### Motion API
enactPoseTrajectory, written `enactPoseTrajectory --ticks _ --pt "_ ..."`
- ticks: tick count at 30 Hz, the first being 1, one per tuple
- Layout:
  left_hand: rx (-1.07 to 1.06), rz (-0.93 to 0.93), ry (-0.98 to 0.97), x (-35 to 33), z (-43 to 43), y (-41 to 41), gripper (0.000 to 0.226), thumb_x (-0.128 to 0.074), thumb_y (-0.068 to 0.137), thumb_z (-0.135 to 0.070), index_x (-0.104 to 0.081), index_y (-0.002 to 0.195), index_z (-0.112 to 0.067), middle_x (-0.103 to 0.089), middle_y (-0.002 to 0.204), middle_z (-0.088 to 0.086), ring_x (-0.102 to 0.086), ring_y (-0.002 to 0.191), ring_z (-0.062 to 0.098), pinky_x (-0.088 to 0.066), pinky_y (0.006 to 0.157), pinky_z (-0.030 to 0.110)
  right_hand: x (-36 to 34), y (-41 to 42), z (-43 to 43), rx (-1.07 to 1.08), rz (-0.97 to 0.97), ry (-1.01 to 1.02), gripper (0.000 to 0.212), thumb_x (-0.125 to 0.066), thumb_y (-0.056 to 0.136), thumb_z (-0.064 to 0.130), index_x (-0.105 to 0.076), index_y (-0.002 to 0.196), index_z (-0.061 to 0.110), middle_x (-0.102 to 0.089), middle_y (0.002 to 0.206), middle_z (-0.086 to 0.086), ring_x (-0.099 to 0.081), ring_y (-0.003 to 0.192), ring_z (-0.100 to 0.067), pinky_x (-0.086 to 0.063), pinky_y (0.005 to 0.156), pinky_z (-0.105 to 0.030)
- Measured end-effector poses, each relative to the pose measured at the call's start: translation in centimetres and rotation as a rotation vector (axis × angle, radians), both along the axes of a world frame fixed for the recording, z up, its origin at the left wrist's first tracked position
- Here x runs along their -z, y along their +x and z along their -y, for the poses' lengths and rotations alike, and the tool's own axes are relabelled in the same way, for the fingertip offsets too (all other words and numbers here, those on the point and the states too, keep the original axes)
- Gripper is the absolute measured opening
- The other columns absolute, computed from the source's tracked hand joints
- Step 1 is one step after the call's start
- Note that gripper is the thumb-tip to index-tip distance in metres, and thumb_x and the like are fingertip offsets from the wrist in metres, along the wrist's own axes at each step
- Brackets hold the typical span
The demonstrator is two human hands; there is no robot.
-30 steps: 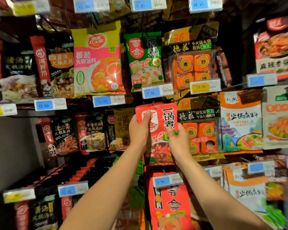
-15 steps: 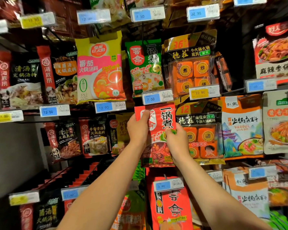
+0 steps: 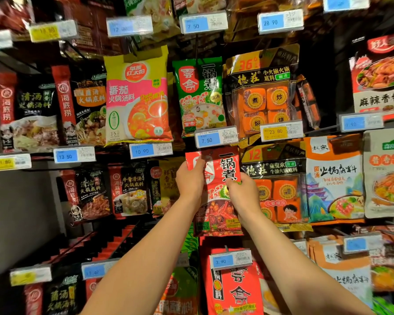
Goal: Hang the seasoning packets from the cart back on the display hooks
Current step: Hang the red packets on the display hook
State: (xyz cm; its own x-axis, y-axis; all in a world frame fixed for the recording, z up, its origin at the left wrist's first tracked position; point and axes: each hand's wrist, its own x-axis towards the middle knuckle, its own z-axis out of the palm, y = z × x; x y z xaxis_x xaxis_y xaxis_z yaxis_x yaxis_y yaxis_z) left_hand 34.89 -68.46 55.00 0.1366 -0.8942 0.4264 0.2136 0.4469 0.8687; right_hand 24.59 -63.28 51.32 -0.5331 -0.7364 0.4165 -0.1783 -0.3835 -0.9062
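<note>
A red seasoning packet (image 3: 216, 208) with white and black characters is held up against the display, just under the blue 7.50 price tag (image 3: 216, 139). My left hand (image 3: 189, 180) grips its upper left corner, thumb on the front. My right hand (image 3: 243, 192) pinches its right edge near the middle. The packet's top edge sits right below the tag; the hook behind it is hidden. The cart is out of view.
Hanging packets fill the rack all around: a green one (image 3: 198, 96) above, orange cube packs (image 3: 275, 185) to the right, dark packets (image 3: 127, 189) to the left, another red packet (image 3: 232, 292) below under a 3.90 tag (image 3: 231, 260). Price tags stick out on hook ends.
The view has tilted slightly, so the shelves sit lower in frame. Both hands keep their hold on the red packet, whose top has come a little closer under the 7.50 tag.
</note>
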Motion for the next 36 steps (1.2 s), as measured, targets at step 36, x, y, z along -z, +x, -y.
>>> enactPoseTrajectory --ticks 36 --pt "-0.244 0.499 0.203 8.5 11.4 -0.9 0.064 -0.061 0.097 -0.056 -0.056 0.13 -0.002 -0.065 0.125 0.018 -0.064 0.113 0.039 -0.053 0.095 0.047 5.0 -1.2 11.7 0.205 -0.307 0.226 0.041 -0.06 0.1 0.018 -0.047 0.137 0.006 -0.062 0.131 -0.017 -0.058 0.123 -0.037 -0.048 0.096 -0.039"
